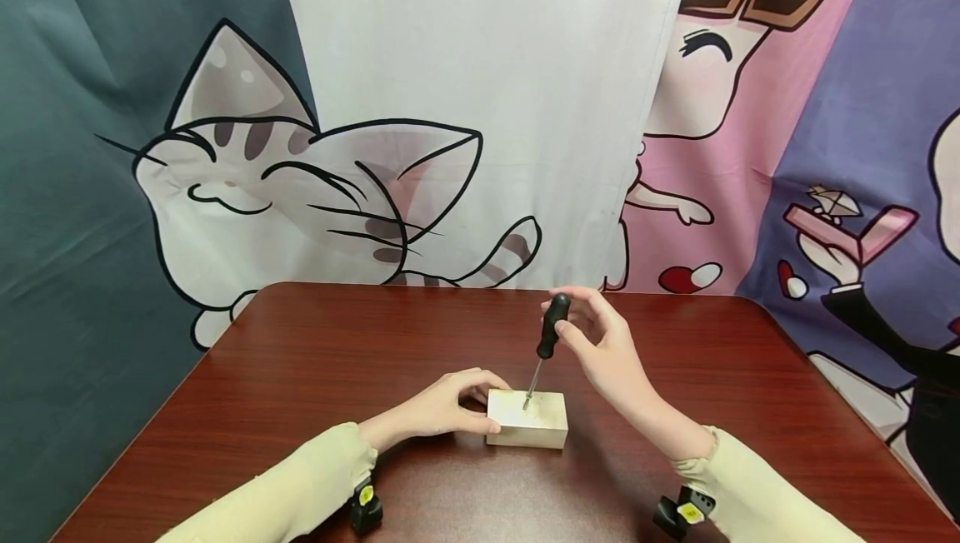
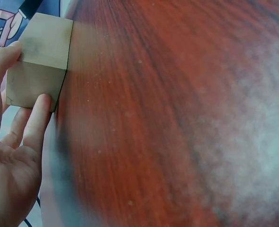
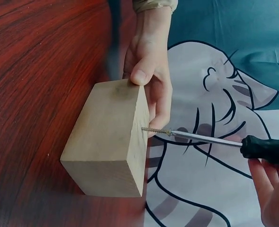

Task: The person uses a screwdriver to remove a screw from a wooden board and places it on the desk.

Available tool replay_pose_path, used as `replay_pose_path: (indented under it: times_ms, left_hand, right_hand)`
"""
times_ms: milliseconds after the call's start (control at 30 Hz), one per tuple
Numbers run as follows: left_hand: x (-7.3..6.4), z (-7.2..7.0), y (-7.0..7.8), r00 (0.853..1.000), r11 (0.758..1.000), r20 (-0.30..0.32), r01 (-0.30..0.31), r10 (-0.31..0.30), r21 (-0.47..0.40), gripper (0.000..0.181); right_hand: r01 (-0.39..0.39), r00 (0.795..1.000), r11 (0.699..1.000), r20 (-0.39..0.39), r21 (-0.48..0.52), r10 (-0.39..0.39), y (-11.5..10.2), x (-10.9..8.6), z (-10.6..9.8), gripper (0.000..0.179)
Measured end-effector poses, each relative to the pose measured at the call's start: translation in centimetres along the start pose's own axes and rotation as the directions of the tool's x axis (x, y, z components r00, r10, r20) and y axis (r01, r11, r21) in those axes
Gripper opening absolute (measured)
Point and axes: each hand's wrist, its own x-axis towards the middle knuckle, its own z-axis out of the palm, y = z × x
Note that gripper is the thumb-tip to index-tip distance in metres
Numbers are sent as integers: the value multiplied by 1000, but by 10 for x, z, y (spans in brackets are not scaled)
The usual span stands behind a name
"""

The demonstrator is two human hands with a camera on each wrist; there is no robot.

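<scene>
A pale wooden block (image 1: 527, 426) lies on the table, its left end gripped between the thumb and fingers of my left hand (image 1: 450, 404). In the right wrist view a screw (image 3: 156, 130) stands in the block's top face, most of its threaded length showing. My right hand (image 1: 603, 347) holds a screwdriver (image 1: 554, 326) by its black handle. The metal shaft (image 3: 205, 138) runs down to the screw, its tip at the screw's head. The left wrist view shows the left fingers (image 2: 37, 120) against the block's end.
The reddish-brown wooden table (image 1: 360, 335) has rounded far corners. Behind it hangs a printed cloth (image 1: 487, 43) with a cartoon cat. A black device is strapped at each wrist, one of them the left wrist camera (image 1: 366, 510).
</scene>
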Motion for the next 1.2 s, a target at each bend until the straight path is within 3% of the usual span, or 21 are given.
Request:
replay_pose_path:
  times_ms: [300,567,800,1033,1200]
  left_hand:
    - [-1,0,2,1000,1000,-1,3,-3,3,42]
    - [0,-1,1,1000,1000,0,5,-5,0,41]
    - [0,0,1,1000,1000,-5,-7,7,5,42]
    - [0,0,2,1000,1000,-6,-3,3,-5,42]
    - [0,0,2,1000,1000,-4,4,-4,-3,42]
  right_hand:
    - [-77,995,996,-67,-49,74,-2,0,0,35]
    - [-43,999,997,-27,-65,42,-3,0,-4,36]
    - [-41,999,999,-8,5,41,-2,0,-5,32]
    - [-63,996,993,-71,-100,56,-3,-1,-4,36]
    - [-49,998,995,-34,-88,46,-2,-1,-7,41]
